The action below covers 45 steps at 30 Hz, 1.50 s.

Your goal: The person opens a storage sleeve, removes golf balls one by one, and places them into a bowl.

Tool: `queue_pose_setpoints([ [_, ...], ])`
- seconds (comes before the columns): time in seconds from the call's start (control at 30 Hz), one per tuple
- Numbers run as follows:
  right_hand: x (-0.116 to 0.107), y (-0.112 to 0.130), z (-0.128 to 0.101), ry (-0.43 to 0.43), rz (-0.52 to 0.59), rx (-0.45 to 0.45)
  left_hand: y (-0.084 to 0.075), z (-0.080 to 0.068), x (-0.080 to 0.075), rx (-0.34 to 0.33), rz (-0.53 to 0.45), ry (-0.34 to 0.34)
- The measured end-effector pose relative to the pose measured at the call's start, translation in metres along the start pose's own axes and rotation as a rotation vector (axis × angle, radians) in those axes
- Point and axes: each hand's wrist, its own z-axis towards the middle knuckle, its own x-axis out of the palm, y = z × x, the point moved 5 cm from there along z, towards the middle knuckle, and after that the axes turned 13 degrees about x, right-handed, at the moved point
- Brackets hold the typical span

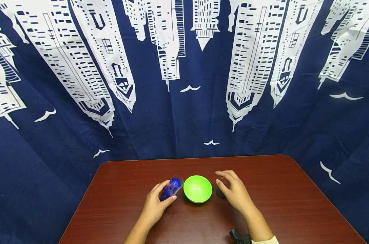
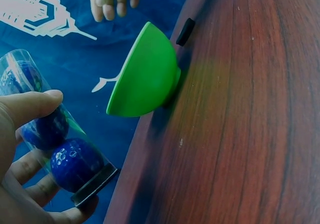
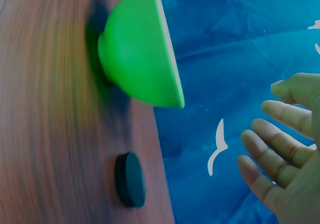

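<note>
- A dark blue curtain (image 1: 184,128) printed with white skyscrapers and small white birds fills the whole background; its top and sides run out of the head view.
- A reddish-brown wooden counter (image 1: 294,203) stands in front of the curtain. Its near edge is cut off at the bottom of the head view.
- A bright green bowl (image 1: 197,188) sits upright near the middle of the counter, between the two hands. Nothing can be made out inside it from the head view; the wrist views show only its outside.
- The left hand (image 1: 155,206) grips a clear plastic tube (image 1: 171,187) just left of the bowl. Thumb and fingers are curled round the tube, which tilts with its open top end toward the bowl.
- Inside the tube are dark blue dimpled balls (image 2: 75,164). The left wrist view shows three stacked; the fingers hide parts of them. A black cap (image 2: 95,185) closes the tube's lower end.
- The right hand (image 1: 234,191) hovers just right of the bowl, fingers spread and loosely bent, holding nothing. The right wrist view is somewhat blurred.
- A small black round lid (image 3: 130,179) lies flat on the counter right of the bowl, under the right hand's fingers. In the head view that hand hides most of it, and whether they touch cannot be told.
- A black strap (image 1: 239,236) and a pale sleeve edge show at the right wrist, cut off by the frame.
</note>
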Motion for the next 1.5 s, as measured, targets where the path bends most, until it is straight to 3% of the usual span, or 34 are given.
queue_pose_setpoints([
  [0.4, 0.006, 0.025, -0.010, 0.092, 0.134, -0.063, -0.002, 0.001, 0.000, -0.002, 0.017, 0.003],
  [0.97, 0.011, 0.047, -0.023, 0.146, 0.141, -0.184, -0.019, 0.004, 0.001, 0.057, 0.085, 0.014],
  [1.33, 0.021, 0.051, -0.027, 0.153, 0.196, -0.239, -0.031, 0.005, 0.001, 0.154, 0.251, -0.014],
  [1.5, 0.027, 0.053, -0.030, 0.200, 0.223, -0.213, -0.036, 0.006, 0.002, 0.205, 0.335, -0.032],
])
